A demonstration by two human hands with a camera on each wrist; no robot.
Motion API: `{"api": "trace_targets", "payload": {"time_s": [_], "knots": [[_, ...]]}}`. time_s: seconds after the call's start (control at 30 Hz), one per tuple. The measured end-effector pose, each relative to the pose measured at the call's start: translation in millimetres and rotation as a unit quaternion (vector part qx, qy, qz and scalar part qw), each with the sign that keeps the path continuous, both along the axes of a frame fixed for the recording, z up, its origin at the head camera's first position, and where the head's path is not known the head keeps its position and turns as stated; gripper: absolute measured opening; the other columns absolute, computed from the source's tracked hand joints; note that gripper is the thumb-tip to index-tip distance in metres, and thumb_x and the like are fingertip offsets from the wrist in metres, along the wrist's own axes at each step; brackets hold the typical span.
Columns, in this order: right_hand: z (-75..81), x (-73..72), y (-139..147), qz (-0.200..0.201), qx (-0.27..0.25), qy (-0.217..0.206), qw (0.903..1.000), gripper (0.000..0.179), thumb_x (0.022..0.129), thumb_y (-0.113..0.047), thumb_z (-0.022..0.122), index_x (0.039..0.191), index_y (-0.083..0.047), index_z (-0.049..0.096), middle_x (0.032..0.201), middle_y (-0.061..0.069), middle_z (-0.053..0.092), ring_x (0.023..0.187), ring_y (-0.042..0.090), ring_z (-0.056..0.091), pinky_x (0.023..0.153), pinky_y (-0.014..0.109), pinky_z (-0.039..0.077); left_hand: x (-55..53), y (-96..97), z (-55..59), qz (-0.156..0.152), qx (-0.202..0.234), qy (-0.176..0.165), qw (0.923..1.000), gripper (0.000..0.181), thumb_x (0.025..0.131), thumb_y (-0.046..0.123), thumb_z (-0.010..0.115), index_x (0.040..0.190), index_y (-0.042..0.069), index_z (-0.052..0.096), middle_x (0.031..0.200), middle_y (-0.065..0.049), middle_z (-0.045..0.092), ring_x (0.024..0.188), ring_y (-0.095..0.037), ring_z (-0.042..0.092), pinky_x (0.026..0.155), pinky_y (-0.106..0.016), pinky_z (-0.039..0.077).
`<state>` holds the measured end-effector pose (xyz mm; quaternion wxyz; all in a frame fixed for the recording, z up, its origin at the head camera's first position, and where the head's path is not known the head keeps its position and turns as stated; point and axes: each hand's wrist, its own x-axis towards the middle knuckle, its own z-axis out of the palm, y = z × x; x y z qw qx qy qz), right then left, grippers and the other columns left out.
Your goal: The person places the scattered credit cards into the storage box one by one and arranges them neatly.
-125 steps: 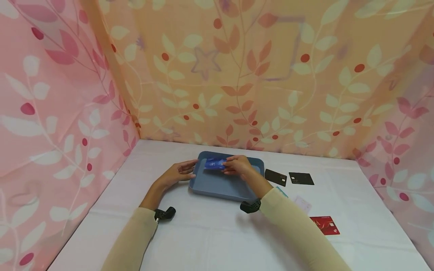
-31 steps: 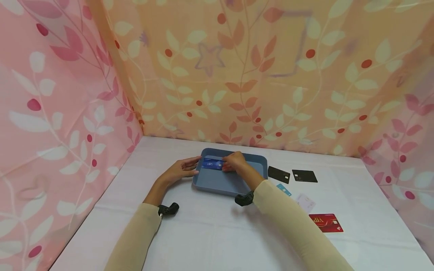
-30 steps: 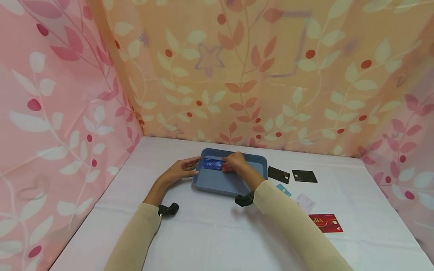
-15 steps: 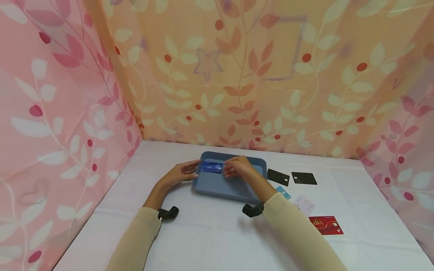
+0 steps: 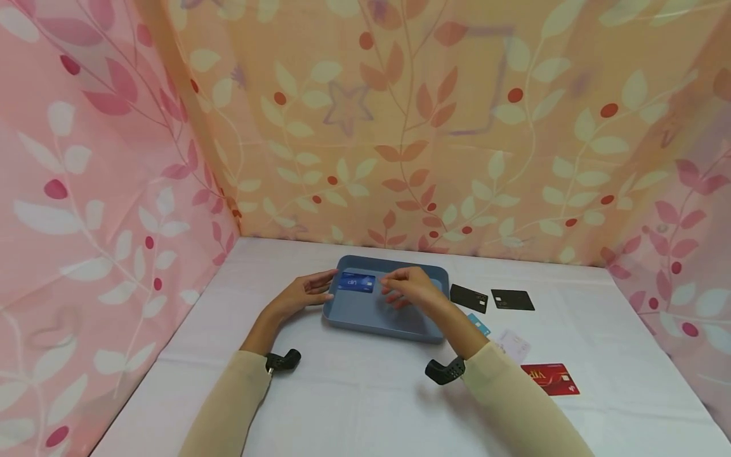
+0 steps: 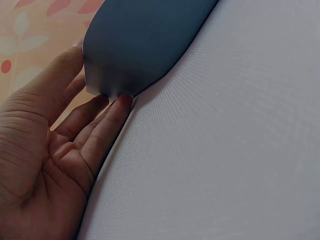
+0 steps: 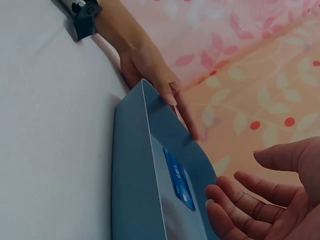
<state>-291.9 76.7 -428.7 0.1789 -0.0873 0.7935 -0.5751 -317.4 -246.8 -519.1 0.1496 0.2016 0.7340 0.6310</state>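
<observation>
A blue VIP bank card [image 5: 356,282] lies flat inside the grey-blue tray [image 5: 365,317], at its back left corner. My left hand [image 5: 302,294] rests against the tray's left side, fingers fairly straight. In the left wrist view, the left fingertips [image 6: 123,101] touch the outside of the tray wall [image 6: 135,50]. Over the middle of the tray is my right hand [image 5: 412,289], just right of the card, with nothing in it. In the right wrist view, the right hand's loosely bent fingers [image 7: 255,200] are apart from the blue card [image 7: 178,177].
Right of the tray, on the white tablecloth [image 5: 354,406], lie two black cards [image 5: 469,298], a light blue card [image 5: 478,324], a pale card [image 5: 513,346] and a red VIP card [image 5: 551,379]. Patterned curtains [image 5: 320,158] stand behind and at both sides.
The right hand has let go of the blue card, which now lies flat in the tray, and has drawn back to the right. The left hand has stayed at the tray's left side.
</observation>
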Motion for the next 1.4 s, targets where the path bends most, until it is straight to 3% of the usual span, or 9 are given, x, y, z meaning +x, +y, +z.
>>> {"api": "trace_targets", "payload": {"time_s": [0.33, 0.7, 0.87, 1.17, 1.4], "knots": [[18.2, 17.9, 26.3, 0.019, 0.006, 0.032, 0.9993, 0.034, 0.101, -0.024, 0.066, 0.123, 0.001, 0.069, 0.110, 0.021, 0.072, 0.098, 0.040, 0.071, 0.082, 0.049, 0.061, -0.6, -0.3, 0.6, -0.001, -0.002, -0.002, 1.0000, 0.071, 0.093, 0.012, 0.075, 0.155, 0.009, 0.042, 0.159, -0.013, 0.040, 0.145, -0.029, 0.040, 0.107, -0.028, 0.045], [23.3, 27.0, 63.2, 0.014, -0.009, 0.076, 0.9969, 0.031, 0.100, -0.024, 0.067, 0.123, -0.003, 0.069, 0.107, 0.014, 0.074, 0.099, 0.039, 0.071, 0.080, 0.040, 0.062, 0.4, -1.6, -1.2, -0.002, -0.003, 0.002, 1.0000, 0.070, 0.093, 0.013, 0.075, 0.155, 0.011, 0.043, 0.159, -0.013, 0.040, 0.145, -0.029, 0.040, 0.107, -0.028, 0.045], [24.6, 28.1, 81.9, 0.000, -0.030, 0.093, 0.9952, 0.032, 0.100, -0.021, 0.067, 0.124, -0.001, 0.068, 0.110, 0.018, 0.073, 0.098, 0.036, 0.071, 0.081, 0.038, 0.062, 0.7, -0.8, 0.3, 0.000, -0.004, 0.006, 1.0000, 0.069, 0.093, 0.013, 0.076, 0.155, 0.013, 0.044, 0.159, -0.013, 0.040, 0.145, -0.029, 0.040, 0.108, -0.028, 0.045], [24.8, 27.1, 114.3, -0.029, -0.010, 0.122, 0.9921, 0.038, 0.099, -0.025, 0.069, 0.126, 0.001, 0.066, 0.116, 0.025, 0.070, 0.096, 0.030, 0.073, 0.082, 0.041, 0.062, 0.6, 0.2, -1.7, 0.004, -0.006, 0.003, 1.0000, 0.069, 0.093, 0.012, 0.075, 0.155, 0.013, 0.044, 0.159, -0.012, 0.041, 0.145, -0.028, 0.041, 0.109, -0.029, 0.044], [21.4, 28.0, 139.8, -0.062, 0.001, 0.145, 0.9875, 0.039, 0.099, -0.023, 0.069, 0.127, 0.003, 0.065, 0.114, 0.020, 0.072, 0.092, 0.027, 0.073, 0.079, 0.035, 0.062, -0.1, -0.2, -0.2, -0.002, -0.010, 0.012, 0.9999, 0.070, 0.093, 0.014, 0.076, 0.155, 0.013, 0.043, 0.160, -0.012, 0.040, 0.146, -0.029, 0.039, 0.110, -0.031, 0.043]]}}
